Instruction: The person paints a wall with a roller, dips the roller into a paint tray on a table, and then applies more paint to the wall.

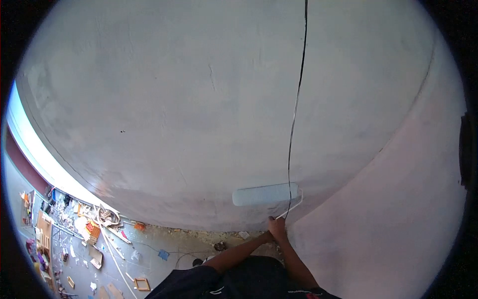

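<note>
Your right hand (278, 229) clenches around handle end of paint roller (264, 194); left hand (268, 236) meets it there, but its fingers are hidden, so you cannot tell its grasp. Roller lies near-level across lower part of big wall (174, 99), dark cord (298, 89) crossing in front. Upper wall looks mostly pale grey; pinkish patches show low down and on side wall (388, 209), seemingly less covered. Exact share left: cannot tell.

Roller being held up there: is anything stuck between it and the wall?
Nothing visible stands between the roller and the wall, though a dark cord appears to cross in front of the roller's right end.
</note>
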Tool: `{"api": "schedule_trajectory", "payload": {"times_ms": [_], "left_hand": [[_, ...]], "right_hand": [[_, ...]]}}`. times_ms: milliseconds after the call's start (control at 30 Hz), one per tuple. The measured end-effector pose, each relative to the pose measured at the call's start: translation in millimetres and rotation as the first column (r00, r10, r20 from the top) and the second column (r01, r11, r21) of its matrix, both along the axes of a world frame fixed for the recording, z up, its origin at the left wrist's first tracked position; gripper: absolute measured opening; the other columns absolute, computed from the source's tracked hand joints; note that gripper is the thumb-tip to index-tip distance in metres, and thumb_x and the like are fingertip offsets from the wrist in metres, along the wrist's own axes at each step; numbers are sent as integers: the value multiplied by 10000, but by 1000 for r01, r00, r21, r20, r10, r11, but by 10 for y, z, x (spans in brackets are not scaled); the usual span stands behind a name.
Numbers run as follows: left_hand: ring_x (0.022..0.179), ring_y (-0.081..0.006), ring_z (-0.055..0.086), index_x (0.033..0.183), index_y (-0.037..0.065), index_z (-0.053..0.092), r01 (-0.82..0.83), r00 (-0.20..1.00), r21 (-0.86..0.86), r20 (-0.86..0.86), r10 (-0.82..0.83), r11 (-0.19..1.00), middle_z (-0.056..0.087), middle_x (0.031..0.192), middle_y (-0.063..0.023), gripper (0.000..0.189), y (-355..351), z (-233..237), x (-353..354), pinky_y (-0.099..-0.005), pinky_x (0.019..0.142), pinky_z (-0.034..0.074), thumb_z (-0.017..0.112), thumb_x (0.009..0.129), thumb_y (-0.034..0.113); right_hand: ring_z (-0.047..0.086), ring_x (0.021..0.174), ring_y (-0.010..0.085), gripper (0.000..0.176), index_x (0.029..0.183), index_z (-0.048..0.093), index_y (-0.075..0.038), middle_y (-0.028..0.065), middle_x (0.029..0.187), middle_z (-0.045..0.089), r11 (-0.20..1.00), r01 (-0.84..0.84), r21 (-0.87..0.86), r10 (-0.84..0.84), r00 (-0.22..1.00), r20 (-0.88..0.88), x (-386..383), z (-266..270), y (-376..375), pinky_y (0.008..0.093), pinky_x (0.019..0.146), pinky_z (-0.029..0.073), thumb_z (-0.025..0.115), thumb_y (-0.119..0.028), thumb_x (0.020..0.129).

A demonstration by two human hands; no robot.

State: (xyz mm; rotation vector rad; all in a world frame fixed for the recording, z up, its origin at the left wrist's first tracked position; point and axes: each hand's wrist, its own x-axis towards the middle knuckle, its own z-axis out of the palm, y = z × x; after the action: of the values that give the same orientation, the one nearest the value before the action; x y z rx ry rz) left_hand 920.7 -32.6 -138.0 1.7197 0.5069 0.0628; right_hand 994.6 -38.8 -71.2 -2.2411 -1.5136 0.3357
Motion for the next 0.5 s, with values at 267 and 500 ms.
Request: {"api": "schedule_trajectory", "payload": {"times_ms": [267,500], "left_hand": [[1159,-278,403,1245,52,399,-42,995,68,88,35,997,407,1283,-147,540,234,279,178,-401,950,348,557,841,374],[1182,-283,389,1254,54,389,-31,999,-25,39,32,999,392,1304,-151,551,-363,-122,-170,-402,963,339,553,842,383]], "right_hand": [[597,669,366,236,791,599,34,239,690,592,999,38,16,-40,995,95,-173,562,66,451,603,480,547,-195,766],[590,657,360,211,755,574,41,203,634,568,945,-296,142,246,925,291,-133,91,-304,450,628,471,546,-168,769]]}}
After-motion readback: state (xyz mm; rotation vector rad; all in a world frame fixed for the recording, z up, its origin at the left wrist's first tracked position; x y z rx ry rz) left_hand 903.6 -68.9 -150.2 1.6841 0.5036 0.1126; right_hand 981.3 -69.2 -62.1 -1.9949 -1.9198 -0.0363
